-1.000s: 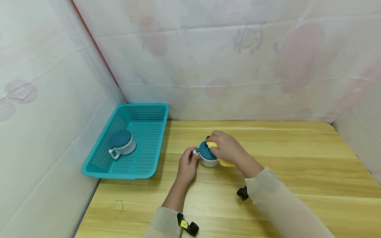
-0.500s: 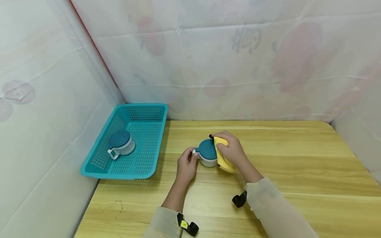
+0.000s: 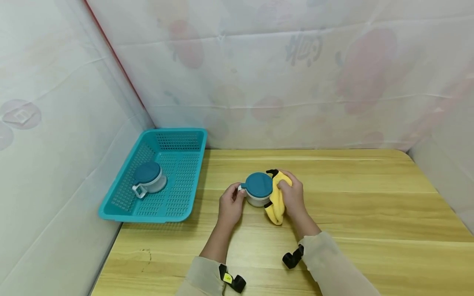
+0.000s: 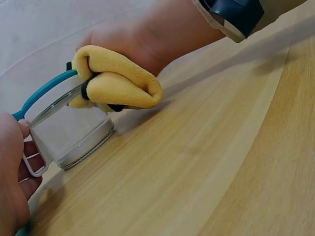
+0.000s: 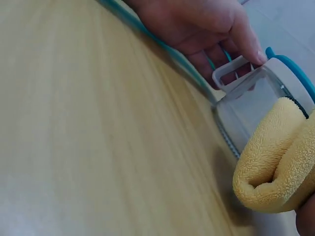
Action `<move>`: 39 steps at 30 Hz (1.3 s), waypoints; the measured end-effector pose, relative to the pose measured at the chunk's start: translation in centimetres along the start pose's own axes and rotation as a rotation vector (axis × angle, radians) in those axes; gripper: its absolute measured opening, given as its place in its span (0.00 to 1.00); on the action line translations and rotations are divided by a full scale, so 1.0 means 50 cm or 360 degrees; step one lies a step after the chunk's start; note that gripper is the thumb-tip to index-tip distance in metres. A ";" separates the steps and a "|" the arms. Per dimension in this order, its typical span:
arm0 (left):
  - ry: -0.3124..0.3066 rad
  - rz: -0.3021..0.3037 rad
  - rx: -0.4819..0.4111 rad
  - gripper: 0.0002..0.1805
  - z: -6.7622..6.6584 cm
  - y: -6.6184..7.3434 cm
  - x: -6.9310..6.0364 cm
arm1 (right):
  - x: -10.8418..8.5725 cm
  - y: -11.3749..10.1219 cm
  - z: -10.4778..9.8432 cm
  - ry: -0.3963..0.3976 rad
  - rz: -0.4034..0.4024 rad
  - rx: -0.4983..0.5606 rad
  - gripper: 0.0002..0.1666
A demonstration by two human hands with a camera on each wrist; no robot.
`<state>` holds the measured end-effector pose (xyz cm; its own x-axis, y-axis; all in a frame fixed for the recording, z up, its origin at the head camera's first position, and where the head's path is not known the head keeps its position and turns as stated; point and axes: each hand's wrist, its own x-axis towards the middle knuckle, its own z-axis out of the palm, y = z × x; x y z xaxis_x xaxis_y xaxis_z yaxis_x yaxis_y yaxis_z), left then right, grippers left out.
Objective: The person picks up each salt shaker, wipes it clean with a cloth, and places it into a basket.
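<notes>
A clear jar (image 4: pixel 66 130) with a blue lid (image 3: pixel 259 185) and a white handle (image 5: pixel 229 73) stands upright on the wooden table. My left hand (image 3: pixel 230 205) pinches that handle from the left side. On the jar's right, my right hand (image 3: pixel 294 197) grips a folded yellow cloth (image 3: pixel 275 201) with black edging. The cloth lies against the side of the jar, just below the lid, as the left wrist view shows. Most of the right hand's fingers are hidden behind the cloth.
At the left of the table is a turquoise perforated basket (image 3: pixel 200 172). A second jar (image 3: pixel 149 181) with a blue lid and white handle sits in it. Patterned pale sheeting (image 3: pixel 259 74) hangs behind the table.
My right hand has moved with the cloth from on top of the lid down to the jar's right side. The left hand keeps its hold on the handle.
</notes>
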<state>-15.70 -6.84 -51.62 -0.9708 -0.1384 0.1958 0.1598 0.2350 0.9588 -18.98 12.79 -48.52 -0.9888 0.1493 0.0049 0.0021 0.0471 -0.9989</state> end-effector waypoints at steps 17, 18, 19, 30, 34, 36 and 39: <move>-0.0023 0.0181 0.0321 0.14 -0.003 0.001 -0.001 | -0.008 0.014 0.003 -0.0021 0.0205 -0.0310 0.27; -0.0034 0.0183 0.0341 0.14 -0.004 0.001 -0.001 | -0.008 0.013 0.003 -0.0020 0.0210 -0.0321 0.27; -0.0041 0.0184 0.0357 0.14 -0.005 0.002 -0.002 | -0.008 0.013 0.002 -0.0020 0.0213 -0.0333 0.27; -0.0006 0.0214 0.0393 0.14 -0.006 0.003 -0.002 | -0.012 0.013 0.005 -0.0067 0.0207 -0.0405 0.28; 0.0053 0.0251 0.0399 0.13 -0.004 0.005 -0.004 | -0.023 0.009 0.010 -0.0071 0.0191 -0.0464 0.28; 0.0076 0.0275 0.0392 0.13 -0.004 0.006 -0.004 | -0.029 0.006 0.012 -0.0072 0.0167 -0.0508 0.28; 0.0093 0.0292 0.0399 0.12 -0.003 0.006 -0.004 | -0.037 0.004 0.015 -0.0075 0.0130 -0.0592 0.27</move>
<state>-15.43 -6.92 -51.36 -0.9167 -0.1253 0.3794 0.2752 0.4903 0.8270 -17.25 11.76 -48.76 -0.9889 0.1222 -0.0846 0.1265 0.3936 -0.9105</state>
